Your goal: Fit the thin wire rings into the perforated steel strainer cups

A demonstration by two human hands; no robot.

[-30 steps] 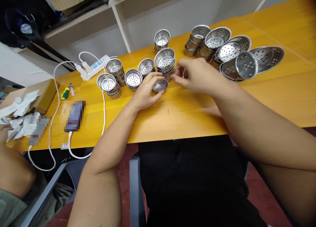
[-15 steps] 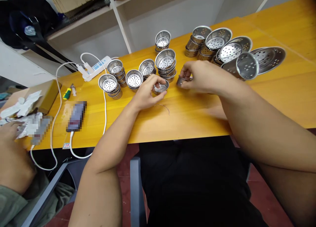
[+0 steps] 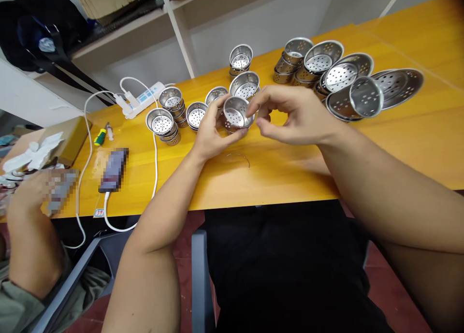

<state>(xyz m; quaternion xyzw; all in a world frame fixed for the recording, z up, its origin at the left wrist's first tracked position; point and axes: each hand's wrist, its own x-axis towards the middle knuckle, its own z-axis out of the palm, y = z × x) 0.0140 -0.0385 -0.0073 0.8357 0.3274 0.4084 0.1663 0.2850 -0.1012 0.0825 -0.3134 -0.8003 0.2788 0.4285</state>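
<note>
A small perforated metal cup sits between the thumb and fingers of my left hand, which wrap round its side. My right hand is at the cup's right rim, index finger and thumb curved with a gap between them and nothing visible in it. Behind the hands stands a stack of perforated cups. More stacked cups stand to the left, and larger ones stand to the right. A thin curved wire lies on the table in front of my left hand.
On the yellow table lie a phone with a white cable, a power strip and a green-yellow tool. A co-worker's hand is at the far left by a cardboard box. A large perforated dish lies at the right.
The cup at my left hand now appears higher and tilted, with the hand round it. My right hand has moved left to its rim, and the small metal piece it held no longer shows there.
</note>
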